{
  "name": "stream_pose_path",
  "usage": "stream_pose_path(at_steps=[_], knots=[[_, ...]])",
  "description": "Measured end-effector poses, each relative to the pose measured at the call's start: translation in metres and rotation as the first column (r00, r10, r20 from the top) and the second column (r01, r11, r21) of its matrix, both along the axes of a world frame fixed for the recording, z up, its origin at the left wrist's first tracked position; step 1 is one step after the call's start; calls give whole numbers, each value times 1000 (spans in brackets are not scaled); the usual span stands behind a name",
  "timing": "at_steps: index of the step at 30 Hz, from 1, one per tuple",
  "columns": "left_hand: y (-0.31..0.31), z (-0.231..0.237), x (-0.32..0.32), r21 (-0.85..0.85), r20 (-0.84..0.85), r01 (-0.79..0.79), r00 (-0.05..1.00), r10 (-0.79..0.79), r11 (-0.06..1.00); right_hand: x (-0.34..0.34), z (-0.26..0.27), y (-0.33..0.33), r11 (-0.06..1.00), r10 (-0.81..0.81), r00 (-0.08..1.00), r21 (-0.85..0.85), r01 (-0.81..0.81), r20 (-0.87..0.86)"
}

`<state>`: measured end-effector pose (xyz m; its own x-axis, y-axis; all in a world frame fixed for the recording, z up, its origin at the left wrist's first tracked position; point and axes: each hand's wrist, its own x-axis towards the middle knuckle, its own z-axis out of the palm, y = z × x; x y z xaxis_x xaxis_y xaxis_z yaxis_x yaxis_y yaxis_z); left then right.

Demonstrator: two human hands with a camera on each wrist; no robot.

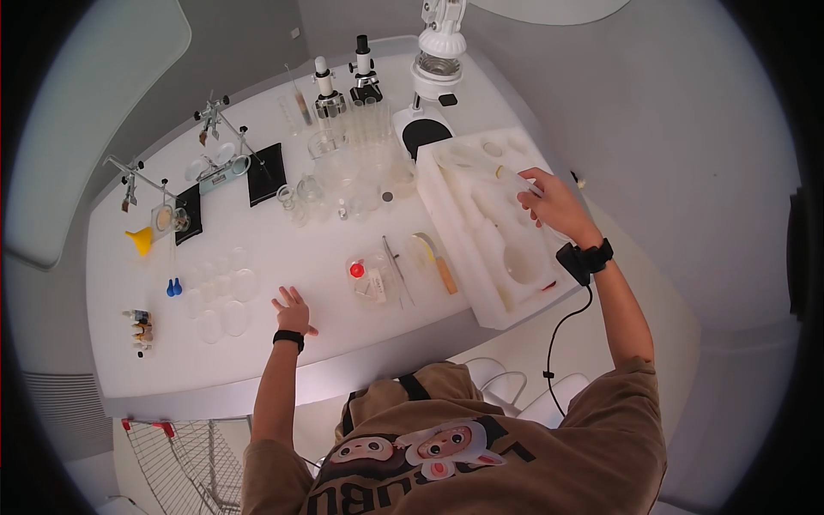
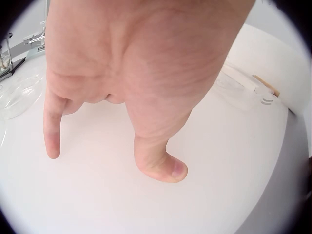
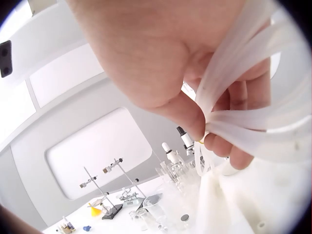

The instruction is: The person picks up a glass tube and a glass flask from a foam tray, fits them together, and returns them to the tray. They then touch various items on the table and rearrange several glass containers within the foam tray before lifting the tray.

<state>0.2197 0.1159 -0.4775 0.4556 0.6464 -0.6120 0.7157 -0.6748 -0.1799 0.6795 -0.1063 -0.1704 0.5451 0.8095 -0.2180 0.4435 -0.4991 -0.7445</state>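
Over the white foam tray [image 1: 481, 296], my right hand [image 1: 554, 209] pinches a looped bundle of translucent flexible tubing [image 3: 243, 122] between thumb and fingers. A yellow tie [image 1: 499, 172] shows on the bundle near the fingertips. The tubing's loops spread out beyond the palm in the right wrist view. My left hand [image 1: 293, 313] is at the white table near its front edge, fingers spread and holding nothing. To its left lie several clear round dishes [image 1: 235, 318]; to its right sits a clear box [image 1: 367, 281] with a red-topped item.
A wooden-handled knife [image 1: 446, 276] and tweezers [image 1: 392, 257] lie beside the tray. Glassware [image 1: 348, 176] crowds the middle back, near two microscopes [image 1: 324, 90]. A larger white stand [image 1: 438, 81] is behind the tray. Clamp stands [image 1: 268, 176], a yellow funnel [image 1: 140, 241] and small bottles [image 1: 140, 330] are leftward.
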Motion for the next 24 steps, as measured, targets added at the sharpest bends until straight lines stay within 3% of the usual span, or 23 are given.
stream_pose_path(at_steps=[4,9,19,22,24], knots=[[1,-16,-3,63,-43,-5,999,8,998,3,-12,0,1000,14,998,-3,-14,67],[2,-16,-5,51,-27,83,996,-81,995,-4,-18,-2,998,64,920,-43,-51,386],[3,-29,-12,71,-14,112,994,-112,991,-45,-96,-22,988,128,896,-130,-79,425],[1,-13,-6,83,-31,127,992,-125,988,-52,-105,-25,987,134,889,-139,-80,437],[-4,1,0,54,-34,-9,999,11,999,-56,-114,-27,987,141,880,-134,-89,454]])
